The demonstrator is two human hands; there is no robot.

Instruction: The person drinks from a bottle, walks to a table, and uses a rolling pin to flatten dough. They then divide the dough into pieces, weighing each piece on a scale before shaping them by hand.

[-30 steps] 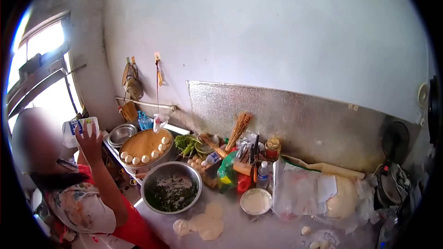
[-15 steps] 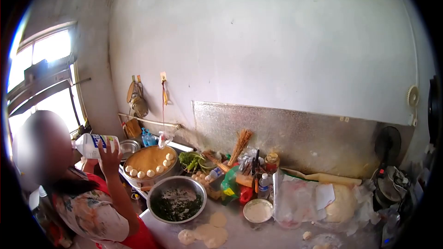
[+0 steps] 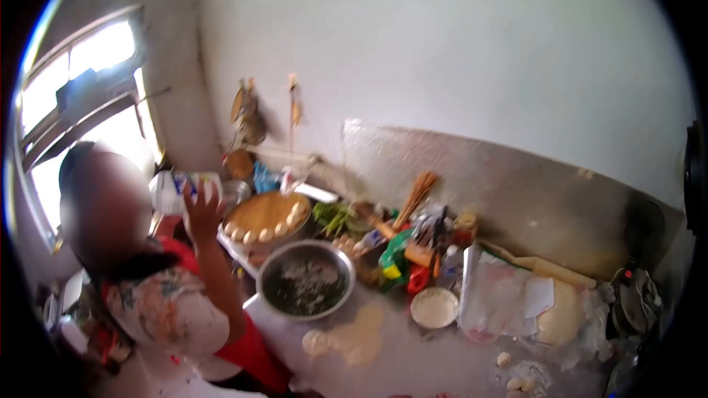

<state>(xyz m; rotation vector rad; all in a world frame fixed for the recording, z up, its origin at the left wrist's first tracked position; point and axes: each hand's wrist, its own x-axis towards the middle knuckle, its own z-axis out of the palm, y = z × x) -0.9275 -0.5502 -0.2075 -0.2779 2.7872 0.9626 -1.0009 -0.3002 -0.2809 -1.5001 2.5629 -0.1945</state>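
Neither my left hand nor my right hand can be made out. Another person in a red apron [image 3: 254, 350] stands at the left, with a raised hand [image 3: 203, 210] at a white plastic jug [image 3: 168, 190]. On the worktop [image 3: 295, 346] a steel bowl [image 3: 349, 291] holds chopped greens with a pale heap on top. Flat dough rounds [image 3: 361, 339] lie in front of it, beside a small lump of dough [image 3: 316, 343]. A small dish [image 3: 435, 308] of pale powder or filling is to their right.
Behind the bowl, a round pan [image 3: 258, 214] carries several buns along its rim. Leafy greens [image 3: 333, 217], a green bag [image 3: 394, 254] and a water bottle [image 3: 450, 267] stand mid-table. Plastic covers a large dough mass [image 3: 559, 317] at the right.
The view has shifted and tilted, so the worktop items sit further right, and the frame is more blurred. The other person still has the jug raised.
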